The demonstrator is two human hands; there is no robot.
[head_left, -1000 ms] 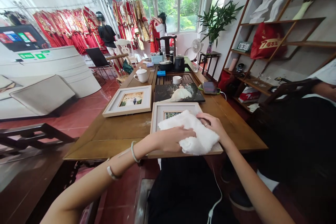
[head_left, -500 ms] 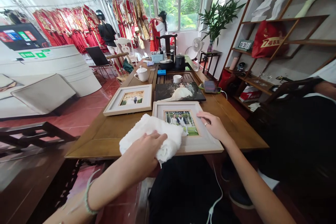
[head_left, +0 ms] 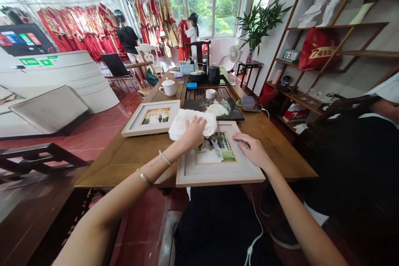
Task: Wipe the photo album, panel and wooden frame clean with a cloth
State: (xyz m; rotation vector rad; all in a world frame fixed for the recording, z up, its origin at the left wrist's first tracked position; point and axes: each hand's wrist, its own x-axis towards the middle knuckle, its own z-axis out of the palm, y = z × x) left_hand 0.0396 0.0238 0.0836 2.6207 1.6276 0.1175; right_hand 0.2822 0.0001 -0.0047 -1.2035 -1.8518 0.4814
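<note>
A pale framed photo lies flat at the near edge of the wooden table. My left hand presses a folded white cloth onto the frame's far left corner, fingers curled over the cloth. My right hand rests flat on the frame's right border, fingers stretched out, with a ring on one finger. Bracelets circle my left wrist.
A second framed photo lies to the left, and a dark photo print lies behind. A white teapot, a cup and a kettle stand further back. Another person's dark-clothed leg is at right. Two people stand by red garments.
My left hand has carried the cloth from the frame's near part, over its near left corner, up to its far left corner. The photo is now uncovered. My right hand has stayed put.
</note>
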